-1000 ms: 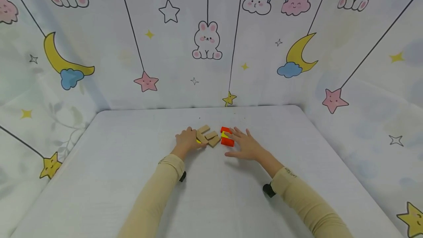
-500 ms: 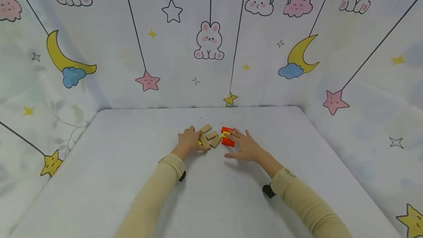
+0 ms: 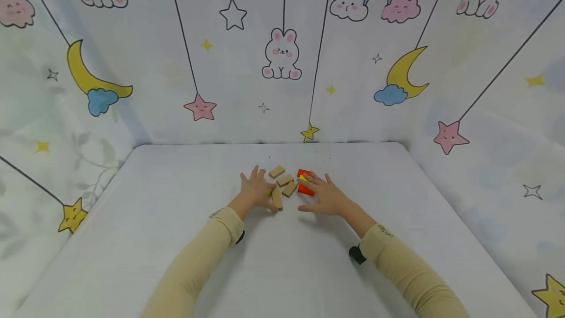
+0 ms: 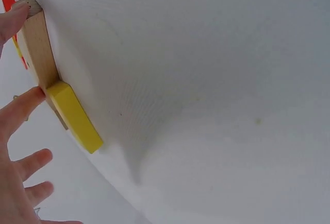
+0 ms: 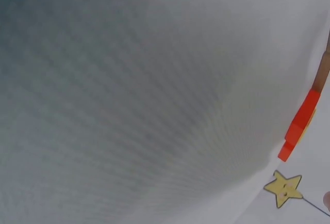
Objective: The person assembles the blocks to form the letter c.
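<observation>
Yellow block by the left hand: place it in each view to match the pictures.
Head: yellow block below centre, slightly left, partly hidden by the left hand.
Left wrist: yellow block left of centre, beside a wooden block.
Right wrist: not visible; the yellow sliver looks like another piece.
Shared landmark: red blocks, below centre, top left, far right respectively.
</observation>
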Motion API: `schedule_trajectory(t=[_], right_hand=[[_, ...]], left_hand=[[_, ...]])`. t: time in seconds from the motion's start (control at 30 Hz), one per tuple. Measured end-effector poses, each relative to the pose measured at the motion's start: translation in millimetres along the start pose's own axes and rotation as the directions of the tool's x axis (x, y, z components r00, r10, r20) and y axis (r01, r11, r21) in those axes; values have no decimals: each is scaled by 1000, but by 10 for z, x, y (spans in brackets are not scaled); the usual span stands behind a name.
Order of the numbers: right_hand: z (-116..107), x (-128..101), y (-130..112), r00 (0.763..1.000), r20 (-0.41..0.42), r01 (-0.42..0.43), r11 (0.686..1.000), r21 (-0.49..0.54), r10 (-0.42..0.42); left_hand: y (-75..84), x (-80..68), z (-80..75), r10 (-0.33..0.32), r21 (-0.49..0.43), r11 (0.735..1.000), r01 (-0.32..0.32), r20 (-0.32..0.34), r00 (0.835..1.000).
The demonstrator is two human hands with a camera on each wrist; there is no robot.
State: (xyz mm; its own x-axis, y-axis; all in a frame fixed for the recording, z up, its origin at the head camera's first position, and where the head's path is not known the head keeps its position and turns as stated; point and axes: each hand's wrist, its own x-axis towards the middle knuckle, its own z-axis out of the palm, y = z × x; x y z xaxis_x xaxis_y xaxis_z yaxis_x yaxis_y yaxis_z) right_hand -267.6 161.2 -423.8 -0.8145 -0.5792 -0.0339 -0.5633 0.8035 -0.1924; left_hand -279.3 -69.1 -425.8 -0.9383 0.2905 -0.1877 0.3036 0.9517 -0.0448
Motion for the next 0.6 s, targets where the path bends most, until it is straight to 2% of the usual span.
schedule_trajectory(t=[0.27,0.6], right_hand=[[10,10,-7,1000,-17,16,1000,-3,-16],[2,34,-38,999,-22,34,999,4,-34]], left_hand=[[16,-86,17,87,92,992,-82,-51,995],[-68,-269,35,117,118,987,-105,-99,988]])
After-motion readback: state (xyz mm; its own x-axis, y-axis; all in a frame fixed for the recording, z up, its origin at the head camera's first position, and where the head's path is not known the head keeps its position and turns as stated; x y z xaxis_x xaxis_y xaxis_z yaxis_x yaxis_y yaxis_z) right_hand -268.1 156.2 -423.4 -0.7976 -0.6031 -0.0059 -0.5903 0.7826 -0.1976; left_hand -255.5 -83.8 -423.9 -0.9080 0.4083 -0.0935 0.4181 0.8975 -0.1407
